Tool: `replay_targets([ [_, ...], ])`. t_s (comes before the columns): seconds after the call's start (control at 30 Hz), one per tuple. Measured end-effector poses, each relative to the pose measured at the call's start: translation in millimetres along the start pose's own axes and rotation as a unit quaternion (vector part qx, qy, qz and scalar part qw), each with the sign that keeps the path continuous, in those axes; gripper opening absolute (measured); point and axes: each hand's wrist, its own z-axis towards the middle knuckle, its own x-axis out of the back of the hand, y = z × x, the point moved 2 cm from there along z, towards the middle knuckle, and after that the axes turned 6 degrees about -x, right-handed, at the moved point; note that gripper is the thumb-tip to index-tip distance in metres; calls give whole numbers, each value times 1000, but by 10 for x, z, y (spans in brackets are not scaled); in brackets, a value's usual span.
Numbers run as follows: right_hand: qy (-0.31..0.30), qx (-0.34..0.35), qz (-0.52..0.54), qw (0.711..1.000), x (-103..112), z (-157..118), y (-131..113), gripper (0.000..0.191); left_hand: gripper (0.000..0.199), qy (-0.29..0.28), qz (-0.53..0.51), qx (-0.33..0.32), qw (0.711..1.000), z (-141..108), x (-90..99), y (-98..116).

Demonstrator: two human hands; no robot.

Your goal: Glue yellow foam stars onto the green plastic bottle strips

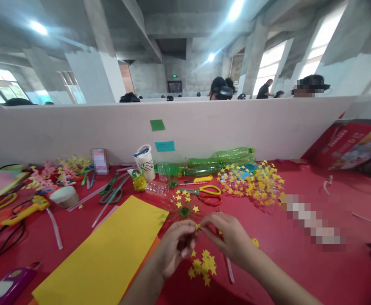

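My left hand [176, 245] and my right hand [231, 235] meet over the red table, fingertips pinched together on a small yellow star [198, 226]. Just beyond them lies a clear plastic bottle piece cut into thin spread strips, with a green centre [184, 212] and several yellow stars on its strips. Below my hands is a loose pile of yellow stars [203, 266]. A thin stick [229, 271] passes partly under my right hand. Left of my left hand lies a large sheet of yellow paper [109, 250], with orange paper showing at its edge.
Red-and-yellow-handled scissors [209, 195], green bottles [204, 165] and a white cup [145, 163] stand or lie toward the partition [204, 127]. A star-covered cluster [252, 182] sits right of them. On the left are a yellow glue gun [29, 212], green scissors [111, 195] and a tub [64, 197].
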Motion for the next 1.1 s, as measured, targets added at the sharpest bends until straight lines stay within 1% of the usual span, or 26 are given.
replay_targets([
  [0.07,5,-5,-14,1000,15,21,-4,6,14,3,26,-10,1000,6,14,32],
  [0.13,22,-23,-23,999,44,73,7,6,16,20,83,-35,996,5,36,99],
  [0.23,48,-55,-29,997,107,211,51,5,19,90,175,-70,978,-11,70,208],
  [0.3,56,-57,-28,996,139,323,75,6,32,129,197,-74,969,-23,73,237],
  [0.37,58,-51,-20,997,144,422,88,7,45,146,202,-60,967,-23,66,217],
  [0.43,53,-53,-11,997,115,490,99,7,54,147,198,-44,968,-6,63,168],
  [0.5,40,-60,-1,997,59,527,118,7,57,141,183,-39,972,19,72,116],
  [0.7,10,-73,39,997,-102,543,246,10,47,110,138,-56,983,67,124,36],
  [0.8,-2,-82,61,995,-150,543,294,11,42,106,131,-53,984,68,137,30],
  [0.93,5,-89,61,994,-215,550,297,11,41,110,138,-41,984,73,117,32],
  [1.1,34,-102,61,992,-308,571,325,12,39,145,147,-47,977,85,81,31],
])
